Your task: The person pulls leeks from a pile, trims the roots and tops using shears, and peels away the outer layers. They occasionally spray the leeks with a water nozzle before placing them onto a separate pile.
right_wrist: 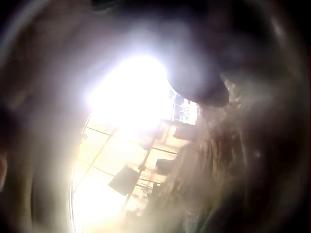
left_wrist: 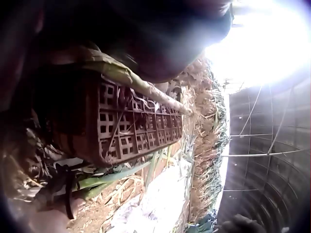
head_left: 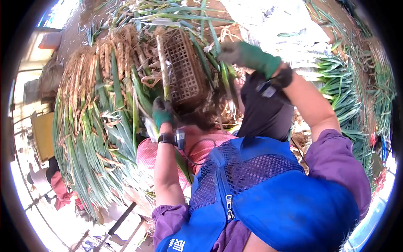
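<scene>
Brown crate [head_left: 183, 69] partly behind leek [head_left: 163, 63] | left hand [head_left: 162, 112] grips leek | right hand [head_left: 250, 58] blurred, cannot tell | leek heap [head_left: 84, 113] alongside

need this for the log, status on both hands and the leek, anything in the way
Left grip on leek, root end away from body. Right grip blurred, hold unclear. Crate and leaves close by.
</scene>
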{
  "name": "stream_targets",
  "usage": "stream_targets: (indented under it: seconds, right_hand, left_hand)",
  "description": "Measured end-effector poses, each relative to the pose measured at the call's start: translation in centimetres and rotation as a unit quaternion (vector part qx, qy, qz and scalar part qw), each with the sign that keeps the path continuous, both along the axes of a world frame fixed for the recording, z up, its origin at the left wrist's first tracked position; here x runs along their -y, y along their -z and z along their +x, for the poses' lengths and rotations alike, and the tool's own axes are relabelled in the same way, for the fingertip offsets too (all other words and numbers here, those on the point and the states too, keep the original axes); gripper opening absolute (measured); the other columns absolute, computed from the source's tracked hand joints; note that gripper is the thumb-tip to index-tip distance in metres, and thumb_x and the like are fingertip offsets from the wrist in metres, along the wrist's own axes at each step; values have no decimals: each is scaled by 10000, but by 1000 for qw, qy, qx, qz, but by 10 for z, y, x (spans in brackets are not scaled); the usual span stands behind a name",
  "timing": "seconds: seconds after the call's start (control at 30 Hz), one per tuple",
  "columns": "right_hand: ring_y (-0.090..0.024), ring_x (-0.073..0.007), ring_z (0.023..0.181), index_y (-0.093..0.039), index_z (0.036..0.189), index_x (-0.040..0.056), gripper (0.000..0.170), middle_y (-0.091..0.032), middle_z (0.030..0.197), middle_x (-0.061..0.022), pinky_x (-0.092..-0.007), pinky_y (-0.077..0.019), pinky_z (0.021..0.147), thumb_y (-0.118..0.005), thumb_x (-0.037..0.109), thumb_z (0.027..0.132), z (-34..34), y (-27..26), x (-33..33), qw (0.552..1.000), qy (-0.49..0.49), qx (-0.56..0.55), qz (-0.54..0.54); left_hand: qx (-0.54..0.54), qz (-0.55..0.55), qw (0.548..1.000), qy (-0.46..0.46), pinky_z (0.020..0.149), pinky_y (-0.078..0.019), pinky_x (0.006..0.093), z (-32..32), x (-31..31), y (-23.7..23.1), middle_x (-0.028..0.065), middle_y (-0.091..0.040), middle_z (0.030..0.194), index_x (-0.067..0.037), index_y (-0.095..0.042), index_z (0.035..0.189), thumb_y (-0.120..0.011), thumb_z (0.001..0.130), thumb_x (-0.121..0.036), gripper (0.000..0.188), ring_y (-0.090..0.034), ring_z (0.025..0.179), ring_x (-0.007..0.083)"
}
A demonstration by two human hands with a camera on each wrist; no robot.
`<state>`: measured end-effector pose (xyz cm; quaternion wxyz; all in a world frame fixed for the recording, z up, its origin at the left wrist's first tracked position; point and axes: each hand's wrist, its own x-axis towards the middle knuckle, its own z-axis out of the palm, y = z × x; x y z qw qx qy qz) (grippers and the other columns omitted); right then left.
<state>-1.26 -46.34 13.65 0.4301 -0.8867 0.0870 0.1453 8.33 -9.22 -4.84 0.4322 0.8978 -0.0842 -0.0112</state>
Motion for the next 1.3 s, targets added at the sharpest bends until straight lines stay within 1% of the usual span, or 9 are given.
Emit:
stream_targets:
  seconds: [0.1,0.23,0.4,0.47,0.57,0.77,0.87,1.03,1.3]
  right_hand:
    - [-690,-327,793,-675,958,107,182,-699,879,-120,-404,-571,704,-553,190,851,15,92,-73,890,-359,117,-257]
    - [-681,-323,890,-721,955,133,223,-706,959,-116,-408,-548,770,-628,183,759,-38,203,-142,885,-390,-19,-255]
    - [-686,-326,832,-728,737,133,112,-708,858,-117,-416,-545,716,-702,174,636,-68,312,-158,836,-483,15,-261]
    - [-682,-339,803,-719,847,76,210,-691,829,-173,-431,-539,686,-665,227,712,-51,308,-151,868,-408,-11,-284]
    - [-662,-320,708,-654,1007,37,252,-684,844,-173,-435,-532,623,-554,209,852,-48,331,-129,986,-74,115,94]
    - [-585,-182,679,-581,1151,42,269,-606,810,-53,-331,-492,569,-449,127,933,-61,140,-137,968,145,166,119]
    - [-581,-148,642,-596,1100,35,266,-603,761,-26,-291,-493,573,-553,221,914,-65,117,-137,893,111,30,434]
    - [-647,-272,622,-576,1113,30,294,-664,747,-119,-403,-521,570,-548,202,878,-80,182,-153,999,4,46,15]
    - [-652,-335,685,-436,1360,38,563,-679,824,-188,-481,-518,624,-513,294,865,-83,173,-168,936,-107,109,-318]
  left_hand:
    - [-160,60,984,42,885,-489,357,20,-28,59,186,-608,1168,-9,-520,1249,-693,818,-192,499,-604,1017,237]
    - [-128,237,962,38,928,-464,470,-8,7,-23,236,-579,1149,-78,-566,1165,-670,775,-321,471,-562,1079,432]
    - [-204,226,951,49,906,-473,474,-3,-1,-22,249,-578,1160,-111,-615,1105,-611,814,-283,338,-573,1068,427]
    - [-153,264,951,43,907,-474,476,-8,-1,-24,250,-578,1163,-115,-615,1096,-611,817,-285,326,-574,1074,426]
    - [-170,288,942,39,918,-473,470,-11,-2,-21,245,-584,1161,-91,-583,1134,-594,832,-311,374,-572,1087,419]
    - [-198,256,946,1,901,-489,455,-21,-6,6,206,-636,1124,-97,-650,1057,-585,805,-365,374,-614,1040,389]
    - [-56,312,948,8,863,-498,451,-28,3,-3,180,-644,1098,-136,-686,1050,-663,753,-387,390,-607,1017,370]
    - [-173,176,965,-91,927,-477,446,-28,0,18,213,-596,1203,-88,-630,1099,-689,735,-385,473,-582,1103,382]
    - [-193,226,953,-55,837,-506,443,-29,-2,32,211,-673,1041,-67,-583,1150,-702,679,-311,543,-639,969,380]
